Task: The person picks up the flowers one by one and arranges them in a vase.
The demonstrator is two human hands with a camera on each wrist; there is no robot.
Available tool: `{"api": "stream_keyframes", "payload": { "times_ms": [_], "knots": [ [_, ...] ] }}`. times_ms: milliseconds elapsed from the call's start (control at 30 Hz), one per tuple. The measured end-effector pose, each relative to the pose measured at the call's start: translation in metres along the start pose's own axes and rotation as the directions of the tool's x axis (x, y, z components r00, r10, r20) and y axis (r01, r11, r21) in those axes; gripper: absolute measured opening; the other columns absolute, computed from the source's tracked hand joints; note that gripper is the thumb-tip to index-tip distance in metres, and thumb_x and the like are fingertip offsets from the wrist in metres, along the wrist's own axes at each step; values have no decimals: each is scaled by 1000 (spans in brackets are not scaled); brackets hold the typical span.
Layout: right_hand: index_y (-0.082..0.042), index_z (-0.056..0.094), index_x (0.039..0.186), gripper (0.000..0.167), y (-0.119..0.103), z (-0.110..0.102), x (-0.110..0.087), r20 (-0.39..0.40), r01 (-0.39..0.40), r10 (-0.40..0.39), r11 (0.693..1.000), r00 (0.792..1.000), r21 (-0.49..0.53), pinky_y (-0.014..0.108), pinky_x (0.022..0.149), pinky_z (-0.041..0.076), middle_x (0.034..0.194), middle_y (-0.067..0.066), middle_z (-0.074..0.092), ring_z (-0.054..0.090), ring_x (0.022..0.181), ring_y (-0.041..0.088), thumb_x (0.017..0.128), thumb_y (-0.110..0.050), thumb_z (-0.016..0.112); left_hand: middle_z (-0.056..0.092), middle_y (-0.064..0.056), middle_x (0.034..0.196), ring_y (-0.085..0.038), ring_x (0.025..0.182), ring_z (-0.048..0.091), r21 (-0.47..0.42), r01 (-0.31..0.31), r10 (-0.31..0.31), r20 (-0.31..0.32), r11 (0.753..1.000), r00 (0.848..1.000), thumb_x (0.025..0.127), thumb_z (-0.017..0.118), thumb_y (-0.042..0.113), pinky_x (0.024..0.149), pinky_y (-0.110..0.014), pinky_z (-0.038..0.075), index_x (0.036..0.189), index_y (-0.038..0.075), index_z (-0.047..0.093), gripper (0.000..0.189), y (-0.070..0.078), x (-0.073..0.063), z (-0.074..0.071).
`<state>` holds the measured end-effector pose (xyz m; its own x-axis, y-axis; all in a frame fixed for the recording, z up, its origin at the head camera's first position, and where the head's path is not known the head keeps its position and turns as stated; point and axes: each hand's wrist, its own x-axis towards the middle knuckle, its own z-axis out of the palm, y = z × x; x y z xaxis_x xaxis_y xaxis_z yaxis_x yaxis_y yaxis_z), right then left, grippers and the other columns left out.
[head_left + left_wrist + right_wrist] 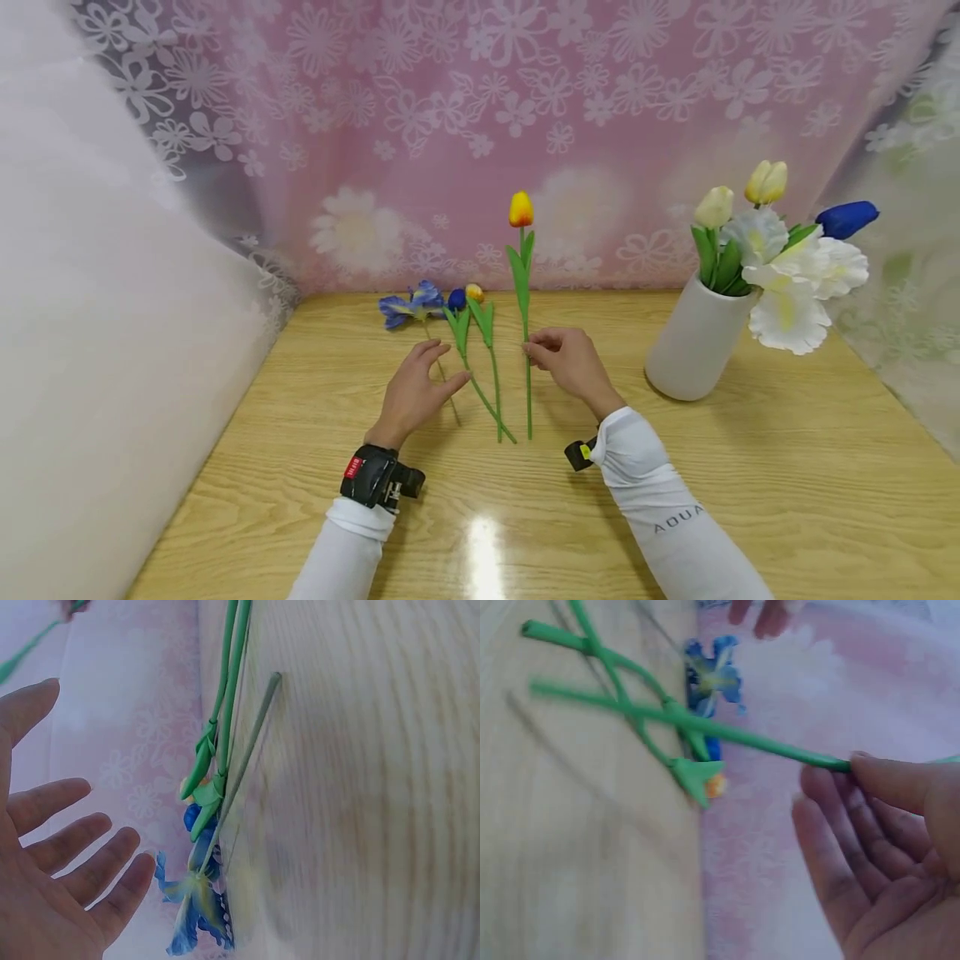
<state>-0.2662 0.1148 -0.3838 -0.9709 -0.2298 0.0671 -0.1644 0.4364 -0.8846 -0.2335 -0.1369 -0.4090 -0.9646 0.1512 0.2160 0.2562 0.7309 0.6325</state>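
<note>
Between thumb and fingertips, my right hand [572, 362] pinches the green stem of a yellow-and-red tulip [521, 210], held upright with its bloom at the top. In the right wrist view the tulip stem [742, 736] runs from the fingers out over the table. My left hand [420, 392] hovers with spread fingers, nothing in its grasp, above the other flowers. Beneath and beyond it lie a blue iris [414, 305], a blue tulip [457, 300] and a yellow-orange tulip [475, 292]. The two tulips' stems cross near their lower ends.
A white vase [693, 342] stands tilted-looking at the right, holding cream tulips [767, 183], a blue tulip [847, 219] and large white flowers [791, 308]. Behind the wooden table [262, 500] hangs a pink floral curtain [450, 150]. Pale cloth [112, 292] borders the left.
</note>
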Motion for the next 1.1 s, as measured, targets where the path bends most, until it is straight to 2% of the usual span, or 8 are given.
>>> {"api": "stream_keyframes", "payload": {
  "times_ms": [233,400,600,800,867,933,1033,1100],
  "knots": [
    [-5,71,107,24,-16,-10,-10,-136,130,-131,991,982,-14,40,76,53,93,7,71,66,87,23,93,-25,65,38,-11,147,-31,133,37,-15,-46,46,4,999,999,90,62,50,99,-53,39,142,10,46,67,5,4,2],
    [-6,72,105,23,-20,-13,-13,-167,162,-166,986,972,-35,40,75,54,91,5,71,66,86,21,92,-25,66,34,-10,149,-31,134,34,-28,-48,48,21,998,999,89,60,55,100,-55,37,146,16,41,72,10,6,2],
    [-6,72,107,26,-22,-22,-18,-210,177,-187,982,960,-64,40,77,54,94,5,71,66,87,19,92,-26,67,35,-9,149,-30,135,34,-33,-63,64,24,997,998,87,59,59,101,-54,36,146,17,41,75,14,8,3],
    [-7,73,107,29,-23,-40,-21,-292,209,-216,976,932,-55,37,79,54,98,5,71,66,89,17,90,-30,68,37,-11,147,-30,134,35,-48,-88,88,0,995,996,88,60,56,101,-53,36,145,16,42,72,21,14,4],
    [-8,74,106,27,-25,-46,-23,-331,230,-236,971,914,-57,33,76,54,97,5,71,66,89,17,90,-29,69,37,-10,147,-29,133,36,-59,-100,100,-7,993,995,88,60,55,100,-52,37,145,16,42,71,24,16,4],
    [-7,75,104,25,-26,-53,-24,-370,272,-281,959,886,-77,27,74,54,99,4,71,66,88,17,89,-26,69,38,-8,146,-28,132,38,-64,-114,114,-12,991,993,88,60,55,100,-52,38,145,17,41,71,26,19,4],
    [-3,75,102,19,-28,-61,-26,-427,358,-375,926,823,-124,18,73,52,101,6,70,66,86,18,88,-15,71,38,-7,146,-28,131,39,-60,-132,131,-12,989,991,89,60,56,99,-51,39,146,17,41,71,30,22,5],
    [-1,75,100,16,-29,-67,-27,-462,406,-441,896,770,-179,14,74,50,101,8,69,66,85,19,87,-9,71,38,-7,147,-28,132,38,-55,-138,137,-13,989,990,89,60,55,99,-51,39,146,17,41,71,33,23,5]
  ]
}}
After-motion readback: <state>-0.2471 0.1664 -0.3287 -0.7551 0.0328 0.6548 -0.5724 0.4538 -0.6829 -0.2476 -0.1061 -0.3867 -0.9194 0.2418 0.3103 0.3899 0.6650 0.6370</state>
